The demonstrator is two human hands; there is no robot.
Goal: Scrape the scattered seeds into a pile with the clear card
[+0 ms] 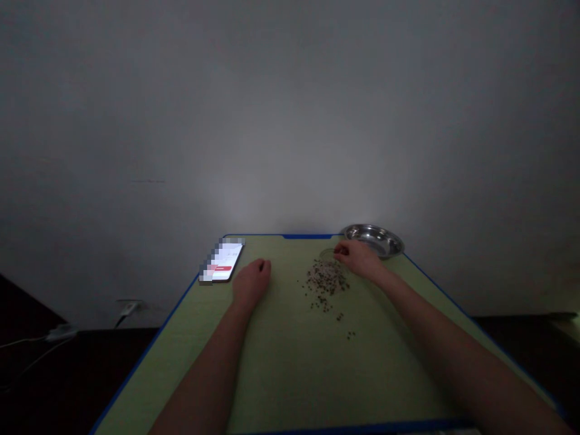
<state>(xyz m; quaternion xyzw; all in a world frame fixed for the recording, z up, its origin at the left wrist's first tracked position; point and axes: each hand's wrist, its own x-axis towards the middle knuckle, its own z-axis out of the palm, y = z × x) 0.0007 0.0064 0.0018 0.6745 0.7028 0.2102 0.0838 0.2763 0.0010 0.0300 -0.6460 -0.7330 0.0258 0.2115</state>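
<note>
A pile of small dark and pale grains or beans (327, 278) lies on the green tabletop (290, 362), with several dark ones scattered toward me. My right hand (356, 258) is just beyond the pile's right side, its fingertips pinched over a small clear dish (323, 254). Whatever sits between those fingertips is too small to make out. My left hand (251, 283) rests on the table left of the pile, fingers curled into a loose fist, with nothing visible in it. Behind my right hand stands a shiny metal bowl (389, 243), partly hidden by the hand.
A phone (226, 260) with a lit screen lies at the table's far left, close to my left hand. The blue table edge (308, 236) runs near a grey wall (290, 121). Cables and a power strip (62, 332) are on the floor at left.
</note>
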